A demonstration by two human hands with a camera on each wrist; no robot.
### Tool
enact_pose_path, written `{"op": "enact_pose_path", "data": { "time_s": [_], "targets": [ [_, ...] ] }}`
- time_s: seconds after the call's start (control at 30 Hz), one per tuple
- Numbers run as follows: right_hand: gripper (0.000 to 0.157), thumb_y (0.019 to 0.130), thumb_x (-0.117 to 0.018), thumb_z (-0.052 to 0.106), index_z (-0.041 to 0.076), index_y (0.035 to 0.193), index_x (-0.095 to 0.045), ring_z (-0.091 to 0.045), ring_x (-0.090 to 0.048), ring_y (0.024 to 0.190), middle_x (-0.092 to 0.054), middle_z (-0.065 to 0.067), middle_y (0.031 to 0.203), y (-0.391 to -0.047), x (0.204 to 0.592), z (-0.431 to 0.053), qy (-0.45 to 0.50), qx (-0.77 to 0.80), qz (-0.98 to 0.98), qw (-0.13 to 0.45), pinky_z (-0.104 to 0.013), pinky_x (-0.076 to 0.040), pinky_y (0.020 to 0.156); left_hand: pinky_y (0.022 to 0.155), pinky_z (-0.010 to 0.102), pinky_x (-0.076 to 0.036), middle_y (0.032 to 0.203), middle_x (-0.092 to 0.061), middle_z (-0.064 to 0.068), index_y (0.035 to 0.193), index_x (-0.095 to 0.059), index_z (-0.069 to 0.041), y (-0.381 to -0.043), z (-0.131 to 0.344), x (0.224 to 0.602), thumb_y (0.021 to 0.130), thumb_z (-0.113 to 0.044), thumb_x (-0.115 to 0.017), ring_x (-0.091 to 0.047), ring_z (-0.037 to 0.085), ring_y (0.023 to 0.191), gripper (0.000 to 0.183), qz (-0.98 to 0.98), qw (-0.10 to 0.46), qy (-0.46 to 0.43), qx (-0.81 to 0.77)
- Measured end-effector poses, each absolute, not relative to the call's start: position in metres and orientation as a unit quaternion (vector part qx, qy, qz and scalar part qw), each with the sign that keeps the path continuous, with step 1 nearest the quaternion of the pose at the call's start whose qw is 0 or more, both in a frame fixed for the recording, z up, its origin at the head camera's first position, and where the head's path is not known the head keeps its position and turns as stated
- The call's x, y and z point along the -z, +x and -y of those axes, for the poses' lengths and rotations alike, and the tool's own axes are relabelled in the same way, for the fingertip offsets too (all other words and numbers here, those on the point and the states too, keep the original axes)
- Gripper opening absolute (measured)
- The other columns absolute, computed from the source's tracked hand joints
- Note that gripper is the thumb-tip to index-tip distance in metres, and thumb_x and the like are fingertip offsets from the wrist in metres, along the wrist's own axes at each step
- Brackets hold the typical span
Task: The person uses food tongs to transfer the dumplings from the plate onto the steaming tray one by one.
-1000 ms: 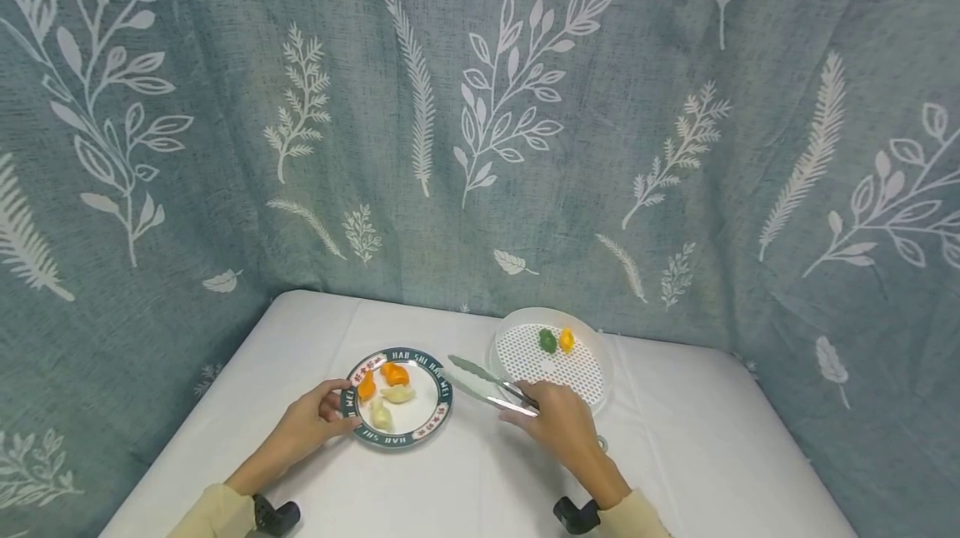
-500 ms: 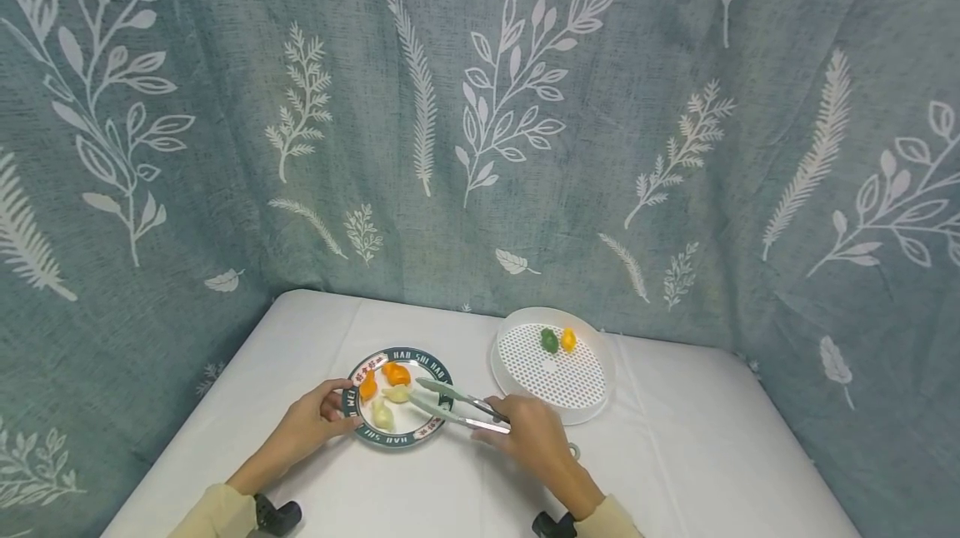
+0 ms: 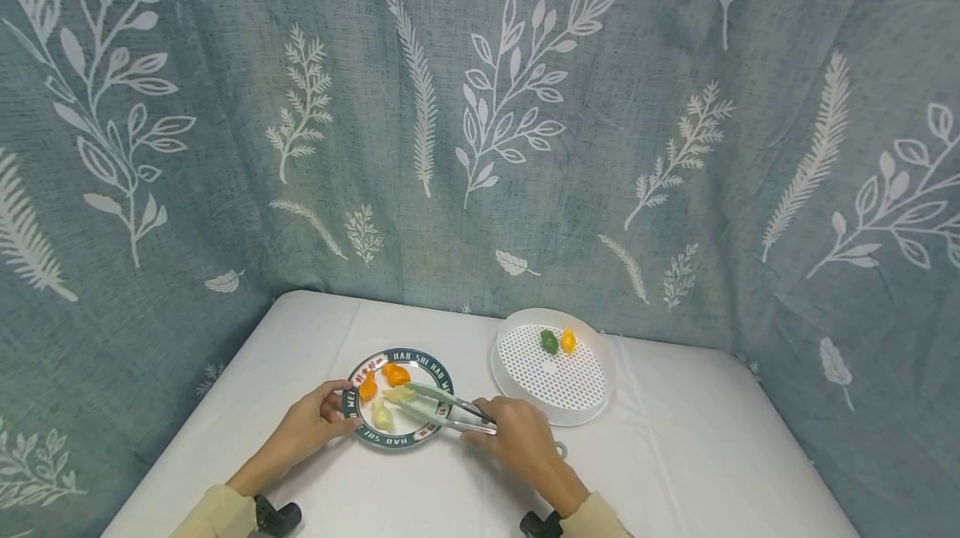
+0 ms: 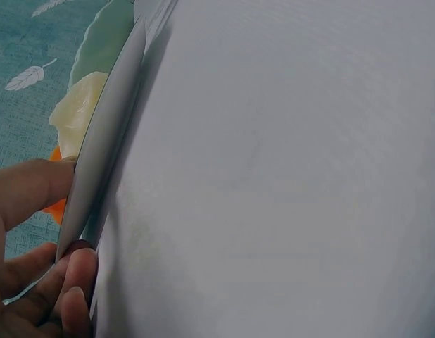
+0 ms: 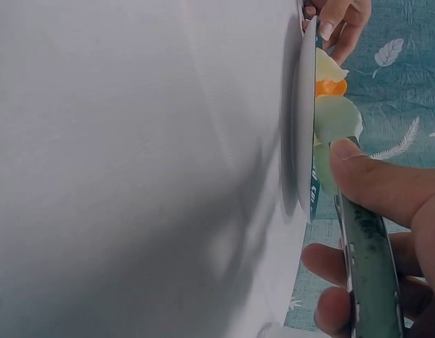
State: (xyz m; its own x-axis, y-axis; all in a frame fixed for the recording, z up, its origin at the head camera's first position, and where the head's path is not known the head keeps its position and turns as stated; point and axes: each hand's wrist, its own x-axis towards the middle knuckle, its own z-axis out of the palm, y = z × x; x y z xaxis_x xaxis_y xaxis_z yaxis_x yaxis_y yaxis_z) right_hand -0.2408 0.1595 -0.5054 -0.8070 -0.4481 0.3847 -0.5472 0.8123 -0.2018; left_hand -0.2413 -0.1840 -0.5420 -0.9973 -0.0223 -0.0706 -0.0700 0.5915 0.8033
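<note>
From my end of the feed, the leaf-printed curtain (image 3: 450,263) filled most of the view, with the white table (image 3: 675,455) below it. The tray (image 3: 551,376), round, white and perforated, stood toward the back, to the right of the plate (image 3: 397,440). I judged the plate light, hard and a little slick, best steadied by its rim. The tongs (image 5: 372,282) reached over it from the right; I took them for springy metal with broad green ends, best worked from partway along the arms so that the squeeze could be gentle. The right hand (image 3: 521,438) held them, thumb on one arm and fingers curled against the other, the arms partly spread. The left hand (image 3: 315,419) pinched the plate at its left edge, thumb over the rim and fingers beneath. Smallest were the dumplings, or pieces shaped like them. The far pale dumpling (image 3: 393,396) sat on the plate between the tongs' tips; whether both touched it, I could not tell. The near pale dumpling (image 3: 382,415), the back orange dumpling (image 3: 396,373) and the left orange dumpling (image 3: 367,387) lay around it. I expected them light, soft and easily dented, perhaps slippery, and safest taken across the plump middle. A green dumpling (image 3: 549,342) and a yellow dumpling (image 3: 568,341) sat side by side in the tray.
</note>
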Motion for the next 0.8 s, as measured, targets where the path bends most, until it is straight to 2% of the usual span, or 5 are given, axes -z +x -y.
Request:
{"op": "enact_pose_path", "data": {
  "time_s": [0.27, 0.53, 0.8],
  "targets": [
    [0.040, 0.075, -0.088, 0.050, 0.019, 0.099, -0.079, -0.005, -0.035, 0.056, -0.042, 0.016, 0.063, -0.244, 0.506, -0.153, 0.262, -0.148, 0.941, 0.153, -0.024, -0.029, 0.051, 0.066, 0.033, -0.045, 0.104, -0.061, 0.004, 0.143, -0.054, -0.007, -0.242, 0.186, 0.543, 0.080, -0.034, -0.089, -0.052, 0.019, 0.084, 0.077, -0.889, 0.026, -0.023, -0.457],
    [0.044, 0.075, -0.087, 0.050, 0.018, 0.105, -0.080, -0.003, -0.040, 0.057, -0.054, 0.016, 0.067, -0.247, 0.507, -0.145, 0.257, -0.162, 0.943, 0.134, -0.023, -0.033, 0.052, 0.066, 0.033, -0.044, 0.102, -0.061, 0.004, 0.143, -0.055, -0.008, -0.242, 0.187, 0.543, 0.080, -0.033, -0.089, -0.051, 0.019, 0.083, 0.075, -0.888, 0.028, -0.021, -0.458],
    [0.042, 0.077, -0.086, 0.050, 0.019, 0.105, -0.081, -0.003, -0.036, 0.055, -0.047, 0.016, 0.063, -0.248, 0.512, -0.143, 0.264, -0.160, 0.940, 0.145, -0.023, -0.031, 0.050, 0.067, 0.034, -0.045, 0.103, -0.061, 0.004, 0.143, -0.055, -0.007, -0.241, 0.185, 0.542, 0.081, -0.033, -0.089, -0.052, 0.020, 0.084, 0.075, -0.889, 0.029, -0.023, -0.457]
  ]
}}
